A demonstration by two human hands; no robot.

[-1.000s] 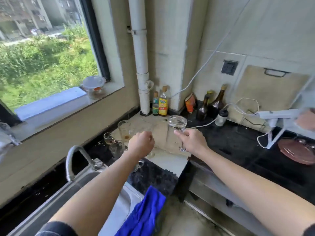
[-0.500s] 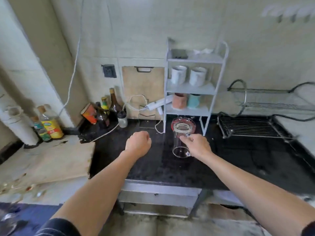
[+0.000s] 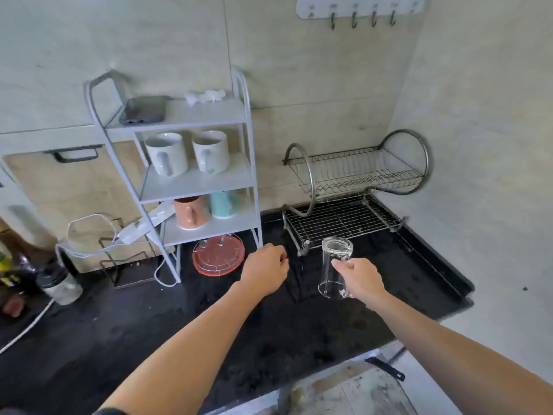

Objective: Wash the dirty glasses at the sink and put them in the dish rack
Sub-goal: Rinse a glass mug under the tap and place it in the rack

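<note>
Glass hangs just left of gripping right hand.

1 head-worn wide-angle view: faces forward-down onto counter, wall behind, near.

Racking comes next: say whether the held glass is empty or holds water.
Empty: counter shows straight through the glass in the right hand; no liquid visible.

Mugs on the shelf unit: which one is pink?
The pink mug on the lowest shelf, left of the teal mug. One shelf up stand the left white mug and right white mug.
</note>
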